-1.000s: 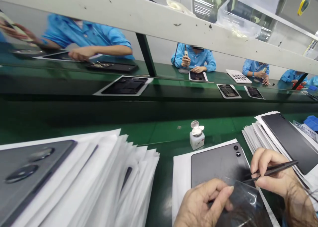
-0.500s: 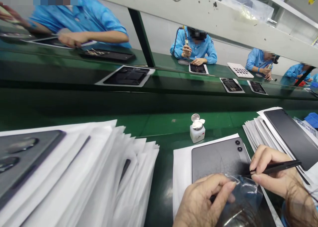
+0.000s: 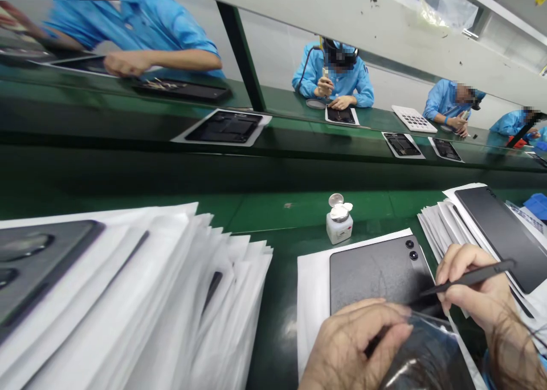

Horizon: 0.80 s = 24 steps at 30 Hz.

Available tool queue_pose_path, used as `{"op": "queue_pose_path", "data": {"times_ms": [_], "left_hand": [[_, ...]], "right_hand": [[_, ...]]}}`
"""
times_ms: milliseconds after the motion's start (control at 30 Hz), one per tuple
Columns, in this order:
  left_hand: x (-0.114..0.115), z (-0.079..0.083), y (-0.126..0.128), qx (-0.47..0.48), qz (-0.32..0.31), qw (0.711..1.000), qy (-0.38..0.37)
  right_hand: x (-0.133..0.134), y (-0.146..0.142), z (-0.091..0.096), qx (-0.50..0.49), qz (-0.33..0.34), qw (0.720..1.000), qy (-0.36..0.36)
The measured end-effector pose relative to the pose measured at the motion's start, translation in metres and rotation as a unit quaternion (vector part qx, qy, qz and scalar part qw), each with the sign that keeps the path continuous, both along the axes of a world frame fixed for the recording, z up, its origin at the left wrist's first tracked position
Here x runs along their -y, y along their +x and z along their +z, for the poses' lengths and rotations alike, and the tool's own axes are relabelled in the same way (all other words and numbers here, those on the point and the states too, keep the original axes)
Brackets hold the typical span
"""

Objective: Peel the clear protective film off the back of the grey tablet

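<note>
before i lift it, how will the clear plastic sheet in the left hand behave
The clear plastic sheet is probably floppy, since its glints look rippled. It seems light: the left hand pinches it near an edge. Its glossy surface may be slippery.

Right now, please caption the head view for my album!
Left hand holds clear plastic film, right hand slim black tweezers, above grey tablet.

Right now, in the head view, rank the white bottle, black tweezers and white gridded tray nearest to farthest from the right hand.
1. Black tweezers: held in the right hand.
2. White bottle: ahead, to its left.
3. White gridded tray: farthest, on the far bench.
</note>
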<state>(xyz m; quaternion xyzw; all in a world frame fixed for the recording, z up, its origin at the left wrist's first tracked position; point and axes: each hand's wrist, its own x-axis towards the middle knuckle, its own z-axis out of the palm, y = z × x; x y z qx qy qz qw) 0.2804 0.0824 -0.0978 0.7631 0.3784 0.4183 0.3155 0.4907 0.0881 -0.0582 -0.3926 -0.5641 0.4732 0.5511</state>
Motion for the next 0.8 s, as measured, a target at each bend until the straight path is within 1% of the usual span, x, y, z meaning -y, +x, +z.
{"op": "queue_pose_path", "data": {"times_ms": [33,100,200,233,333,400,467,600,667,733,800], "left_hand": [[-0.001,-0.003,0.0,0.002,-0.012,0.999,0.044],[-0.002,-0.009,0.002,0.014,-0.028,0.994,0.101],[-0.001,-0.015,0.003,0.051,-0.031,0.988,0.144],[0.0,-0.014,0.002,0.053,-0.038,0.987,0.148],[0.003,-0.006,0.0,-0.002,-0.053,0.993,0.105],[0.004,-0.001,-0.001,-0.03,-0.041,0.995,0.085],[0.003,0.0,0.001,-0.041,-0.018,0.996,0.076],[0.0,-0.009,0.007,-0.051,0.014,0.996,0.067],[-0.002,-0.017,0.007,-0.047,0.011,0.996,0.071],[-0.004,-0.026,0.006,-0.032,-0.011,0.996,0.086],[-0.005,-0.034,0.004,-0.003,-0.058,0.992,0.114]], "right_hand": [[-0.004,-0.002,-0.003,-0.038,0.0,0.999,-0.015],[-0.011,-0.008,-0.009,-0.09,-0.001,0.995,-0.041],[-0.018,-0.017,-0.013,-0.125,0.004,0.989,-0.074],[-0.02,-0.02,-0.013,-0.134,0.007,0.987,-0.086],[-0.023,-0.025,-0.012,-0.158,0.022,0.98,-0.121],[-0.024,-0.027,-0.011,-0.17,0.041,0.973,-0.149],[-0.025,-0.027,-0.012,-0.179,0.065,0.966,-0.174],[-0.024,-0.024,-0.015,-0.192,0.094,0.955,-0.203],[-0.024,-0.022,-0.016,-0.193,0.095,0.955,-0.204],[-0.025,-0.021,-0.016,-0.192,0.085,0.96,-0.185],[-0.026,-0.021,-0.015,-0.194,0.069,0.967,-0.148]]}}
